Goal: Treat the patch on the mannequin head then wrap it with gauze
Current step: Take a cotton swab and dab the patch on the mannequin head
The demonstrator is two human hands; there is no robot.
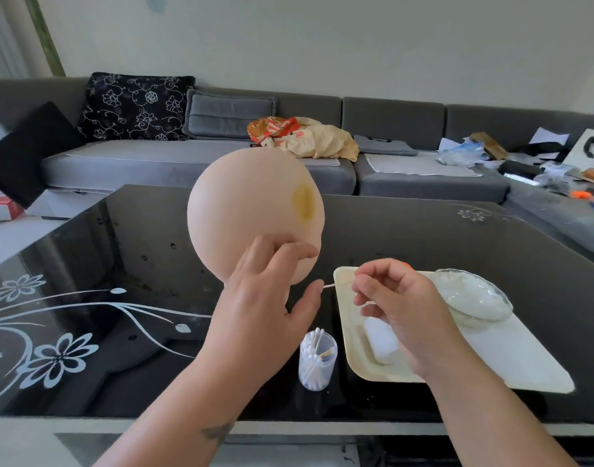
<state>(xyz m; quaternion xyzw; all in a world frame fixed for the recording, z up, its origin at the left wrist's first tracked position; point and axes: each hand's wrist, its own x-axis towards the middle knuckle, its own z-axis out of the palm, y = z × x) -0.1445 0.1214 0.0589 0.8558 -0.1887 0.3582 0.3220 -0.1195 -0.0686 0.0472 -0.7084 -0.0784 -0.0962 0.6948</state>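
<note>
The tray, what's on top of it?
On the tray sit a white gauze roll and a clear glass dish. The right hand, pinching a swab, covers part of it.

Both bare forearms reach forward from the bottom edge, hands close together at centre.

The left hand (265,298) is raised, back toward the camera, fingers spread and nearly straight, thumb stretched out to the right; a small dark mark shows on the left forearm. The right hand (394,301) sits just beside it, slightly lower, fingers curled inward, thumb and fingertips pinching a thin white stick.
</note>
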